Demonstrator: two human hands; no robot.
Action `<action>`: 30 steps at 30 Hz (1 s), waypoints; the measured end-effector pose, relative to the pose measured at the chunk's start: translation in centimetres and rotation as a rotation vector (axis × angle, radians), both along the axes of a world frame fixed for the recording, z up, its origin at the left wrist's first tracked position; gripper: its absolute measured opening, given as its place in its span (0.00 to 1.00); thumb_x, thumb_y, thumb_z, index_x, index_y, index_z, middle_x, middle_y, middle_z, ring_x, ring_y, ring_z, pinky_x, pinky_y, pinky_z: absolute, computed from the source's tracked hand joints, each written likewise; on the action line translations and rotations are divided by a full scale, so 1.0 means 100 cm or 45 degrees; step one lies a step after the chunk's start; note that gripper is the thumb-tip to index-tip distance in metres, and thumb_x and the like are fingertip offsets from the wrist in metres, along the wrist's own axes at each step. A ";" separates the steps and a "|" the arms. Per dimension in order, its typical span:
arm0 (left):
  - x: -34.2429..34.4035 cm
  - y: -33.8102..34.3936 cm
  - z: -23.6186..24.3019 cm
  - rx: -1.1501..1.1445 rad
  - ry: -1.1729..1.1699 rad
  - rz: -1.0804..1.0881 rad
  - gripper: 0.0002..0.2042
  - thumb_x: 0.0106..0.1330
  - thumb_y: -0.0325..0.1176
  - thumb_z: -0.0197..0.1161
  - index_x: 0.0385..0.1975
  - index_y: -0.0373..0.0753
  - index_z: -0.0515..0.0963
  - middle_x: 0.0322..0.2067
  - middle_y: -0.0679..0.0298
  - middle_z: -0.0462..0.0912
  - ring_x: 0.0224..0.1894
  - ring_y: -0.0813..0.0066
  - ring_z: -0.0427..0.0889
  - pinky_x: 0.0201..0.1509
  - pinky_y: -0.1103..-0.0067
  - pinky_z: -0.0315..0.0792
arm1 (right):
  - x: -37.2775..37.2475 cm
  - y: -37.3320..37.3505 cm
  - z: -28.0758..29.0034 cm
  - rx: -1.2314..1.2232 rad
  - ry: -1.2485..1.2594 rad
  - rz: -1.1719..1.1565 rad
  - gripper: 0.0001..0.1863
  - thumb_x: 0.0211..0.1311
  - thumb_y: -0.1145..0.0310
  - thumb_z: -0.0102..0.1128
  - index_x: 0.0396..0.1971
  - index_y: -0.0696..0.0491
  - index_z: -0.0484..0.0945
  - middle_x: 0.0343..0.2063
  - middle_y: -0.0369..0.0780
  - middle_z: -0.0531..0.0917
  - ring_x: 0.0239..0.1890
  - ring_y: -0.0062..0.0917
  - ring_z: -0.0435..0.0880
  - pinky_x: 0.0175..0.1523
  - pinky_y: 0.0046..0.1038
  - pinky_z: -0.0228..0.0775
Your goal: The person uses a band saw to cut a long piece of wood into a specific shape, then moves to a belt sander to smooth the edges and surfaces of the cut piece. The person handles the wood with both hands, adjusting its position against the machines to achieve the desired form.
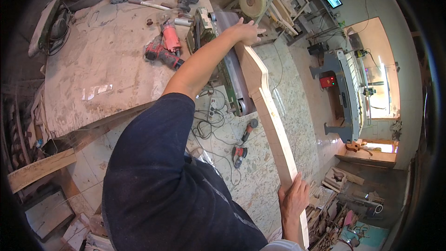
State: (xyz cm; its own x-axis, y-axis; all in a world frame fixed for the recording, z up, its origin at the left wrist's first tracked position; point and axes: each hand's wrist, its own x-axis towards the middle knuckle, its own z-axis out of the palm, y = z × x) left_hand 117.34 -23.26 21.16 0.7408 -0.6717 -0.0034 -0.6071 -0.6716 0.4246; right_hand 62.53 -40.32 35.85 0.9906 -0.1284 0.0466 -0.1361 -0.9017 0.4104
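A long, pale wooden piece (274, 121), shaped like a guitar neck with a wider angled end, stretches from the far middle to the near right. My left hand (246, 32) grips its wide far end, beside the grey belt of a green belt sander (237, 76). That end lies along the belt; whether it touches cannot be seen for certain. Nearer to me, my right hand (295, 197) is closed around the narrow part, thumb on one side and fingers over the edge.
A dusty workbench (102, 65) on the left bears a red drill (162, 53) and a red power tool (171, 37). Cords and two sanders (239, 153) lie on the floor. A grey machine (346, 95) stands at right, above wood scraps (330, 223).
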 end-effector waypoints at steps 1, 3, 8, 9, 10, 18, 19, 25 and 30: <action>0.001 0.000 0.001 0.000 0.004 0.005 0.31 0.79 0.50 0.47 0.80 0.55 0.52 0.79 0.53 0.50 0.82 0.51 0.44 0.80 0.43 0.36 | 0.001 0.000 0.000 -0.005 -0.003 0.003 0.41 0.46 0.69 0.73 0.64 0.64 0.71 0.37 0.44 0.77 0.38 0.40 0.77 0.41 0.38 0.75; 0.002 -0.001 0.002 0.017 0.000 0.000 0.31 0.79 0.50 0.47 0.80 0.55 0.52 0.79 0.54 0.50 0.82 0.51 0.44 0.80 0.43 0.36 | 0.001 0.004 0.005 -0.006 0.022 -0.007 0.41 0.46 0.69 0.73 0.64 0.64 0.71 0.36 0.44 0.77 0.38 0.40 0.77 0.41 0.38 0.75; 0.000 -0.001 0.001 -0.013 -0.007 -0.020 0.31 0.79 0.49 0.47 0.79 0.55 0.53 0.79 0.54 0.50 0.82 0.52 0.44 0.80 0.43 0.36 | -0.004 0.009 0.003 -0.008 0.051 -0.045 0.42 0.45 0.68 0.74 0.64 0.64 0.70 0.37 0.44 0.76 0.39 0.39 0.78 0.40 0.39 0.75; 0.000 -0.001 0.000 -0.028 -0.008 -0.030 0.30 0.79 0.49 0.47 0.79 0.55 0.53 0.79 0.53 0.50 0.82 0.52 0.44 0.80 0.43 0.36 | -0.005 0.009 0.002 -0.009 0.051 -0.040 0.43 0.45 0.67 0.75 0.64 0.64 0.70 0.37 0.44 0.76 0.40 0.39 0.78 0.40 0.39 0.76; 0.001 -0.001 0.000 -0.043 -0.008 -0.039 0.30 0.79 0.49 0.47 0.79 0.55 0.53 0.79 0.53 0.51 0.82 0.52 0.44 0.80 0.43 0.36 | -0.006 0.010 0.002 -0.010 0.050 -0.034 0.43 0.45 0.67 0.75 0.64 0.64 0.70 0.37 0.44 0.76 0.40 0.39 0.78 0.40 0.39 0.76; -0.001 0.001 -0.001 -0.110 0.017 -0.076 0.29 0.80 0.48 0.47 0.79 0.55 0.54 0.79 0.54 0.51 0.82 0.52 0.44 0.80 0.43 0.36 | -0.009 0.021 0.007 0.061 0.102 -0.143 0.44 0.43 0.67 0.78 0.63 0.63 0.69 0.39 0.44 0.76 0.43 0.41 0.79 0.42 0.40 0.77; 0.000 0.001 -0.002 -0.122 0.017 -0.073 0.29 0.80 0.48 0.47 0.79 0.55 0.54 0.79 0.54 0.51 0.82 0.52 0.44 0.80 0.43 0.36 | -0.009 0.022 0.007 0.078 0.113 -0.169 0.45 0.43 0.67 0.78 0.63 0.63 0.68 0.40 0.45 0.76 0.44 0.43 0.79 0.43 0.41 0.77; 0.003 0.003 -0.005 -0.103 0.011 -0.086 0.29 0.80 0.47 0.47 0.79 0.56 0.53 0.79 0.53 0.51 0.82 0.51 0.44 0.79 0.42 0.37 | -0.010 0.016 0.005 0.063 0.122 -0.152 0.46 0.43 0.67 0.79 0.65 0.64 0.67 0.41 0.45 0.77 0.44 0.43 0.79 0.44 0.41 0.76; 0.006 0.004 -0.004 -0.058 0.006 -0.063 0.30 0.79 0.47 0.47 0.79 0.56 0.52 0.79 0.53 0.52 0.81 0.50 0.44 0.79 0.41 0.37 | -0.006 0.013 0.007 0.077 0.113 -0.127 0.45 0.45 0.66 0.78 0.64 0.64 0.68 0.40 0.45 0.77 0.43 0.42 0.79 0.44 0.41 0.76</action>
